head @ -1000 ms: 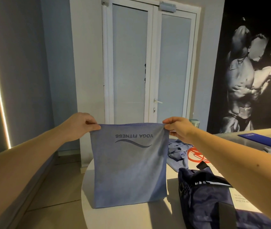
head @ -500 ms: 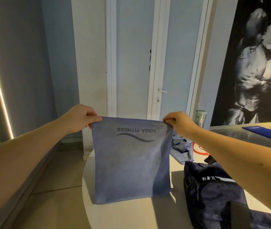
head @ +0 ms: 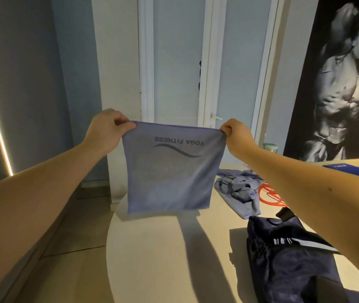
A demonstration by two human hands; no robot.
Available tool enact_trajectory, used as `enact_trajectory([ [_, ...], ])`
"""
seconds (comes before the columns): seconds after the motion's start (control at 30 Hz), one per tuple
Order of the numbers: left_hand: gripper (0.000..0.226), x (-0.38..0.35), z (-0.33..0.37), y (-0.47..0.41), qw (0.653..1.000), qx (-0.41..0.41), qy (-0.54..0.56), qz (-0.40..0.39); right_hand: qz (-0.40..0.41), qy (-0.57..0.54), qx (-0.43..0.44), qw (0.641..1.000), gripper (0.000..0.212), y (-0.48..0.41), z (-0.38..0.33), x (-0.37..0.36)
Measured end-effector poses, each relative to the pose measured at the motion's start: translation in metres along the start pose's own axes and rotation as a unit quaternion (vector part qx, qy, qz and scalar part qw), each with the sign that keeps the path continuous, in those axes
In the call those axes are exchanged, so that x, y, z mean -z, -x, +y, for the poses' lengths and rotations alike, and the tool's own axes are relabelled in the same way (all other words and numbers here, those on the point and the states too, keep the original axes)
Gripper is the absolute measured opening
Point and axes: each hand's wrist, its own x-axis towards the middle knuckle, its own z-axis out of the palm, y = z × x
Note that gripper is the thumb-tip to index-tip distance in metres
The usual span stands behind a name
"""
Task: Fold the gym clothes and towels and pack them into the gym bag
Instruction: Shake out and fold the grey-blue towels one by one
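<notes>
Holding the towel (head: pixel 169 178) upright, I note my left hand (head: pixel 106 130) and right hand (head: pixel 237 133) each pinch a top corner. Its lower edge appears just clear of the table (head: pixel 152 265); contact unconfirmed. The gym bag (head: pixel 287 270) lies right, with crumpled clothes (head: pixel 238 189) beyond.

Matt blue cloth towel (head: pixel 169 178), smooth pale table (head: pixel 163 259), dark fabric gym bag (head: pixel 294 270) with faint sheen.

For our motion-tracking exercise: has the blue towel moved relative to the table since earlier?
Yes. The towel, held by the left hand and right hand, has risen: its lower edge now hangs near the far edge of the table.
</notes>
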Motion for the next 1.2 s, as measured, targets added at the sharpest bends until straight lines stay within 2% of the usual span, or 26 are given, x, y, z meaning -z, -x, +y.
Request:
enact_trajectory([
  [0.07,0.018,0.007,0.005,0.017,0.999,-0.025,0.011,0.021,-0.004,-0.004,0.02,1.0,0.027,0.016,-0.002,0.009],
  [0.13,0.014,0.011,0.003,0.048,0.999,-0.037,0.02,-0.007,-0.038,0.009,0.038,0.999,0.027,0.039,0.006,0.013],
  [0.27,0.01,0.005,-0.023,0.147,0.983,-0.049,-0.012,-0.174,-0.185,0.12,0.067,0.973,0.021,0.108,0.044,0.006],
  [0.33,0.017,0.001,-0.035,0.199,0.969,-0.055,-0.004,-0.243,-0.248,0.182,0.102,0.946,0.02,0.143,0.061,-0.003],
  [0.4,0.031,-0.003,-0.044,0.245,0.958,-0.067,0.008,-0.279,-0.321,0.229,0.138,0.908,0.021,0.178,0.07,-0.011],
  [0.47,0.04,-0.005,-0.047,0.281,0.953,-0.062,0.011,-0.296,-0.37,0.254,0.147,0.881,0.019,0.207,0.072,-0.016],
  [0.57,0.042,-0.004,-0.047,0.319,0.942,-0.07,-0.043,-0.326,-0.404,0.29,0.163,0.852,0.019,0.244,0.073,-0.018],
  [0.7,0.044,0.0,-0.055,0.352,0.929,-0.136,-0.09,-0.333,-0.432,0.291,0.19,0.832,0.016,0.281,0.073,-0.012],
  [0.77,0.042,0.003,-0.059,0.361,0.921,-0.163,-0.088,-0.342,-0.45,0.303,0.211,0.813,0.015,0.294,0.074,-0.009],
  [0.87,0.032,0.008,-0.053,0.358,0.911,-0.188,-0.091,-0.355,-0.512,0.334,0.21,0.763,0.013,0.303,0.07,-0.003],
  [0.93,0.033,0.007,-0.046,0.348,0.917,-0.162,-0.059,-0.36,-0.549,0.334,0.182,0.744,0.015,0.298,0.057,0.003],
  [0.97,0.037,0.004,-0.042,0.34,0.926,-0.136,-0.037,-0.35,-0.552,0.322,0.165,0.751,0.017,0.292,0.051,0.003],
  [1.03,0.039,-0.013,-0.039,0.32,0.948,-0.091,-0.006,-0.304,-0.519,0.29,0.141,0.792,0.02,0.275,0.043,-0.006],
  [1.13,0.017,-0.057,-0.036,0.285,0.968,-0.023,-0.013,-0.251,-0.426,0.249,0.1,0.864,0.024,0.246,0.044,-0.044],
  [1.2,0.016,-0.091,-0.035,0.264,0.967,0.014,-0.038,-0.253,-0.392,0.2,0.046,0.897,0.026,0.23,0.051,-0.081],
])
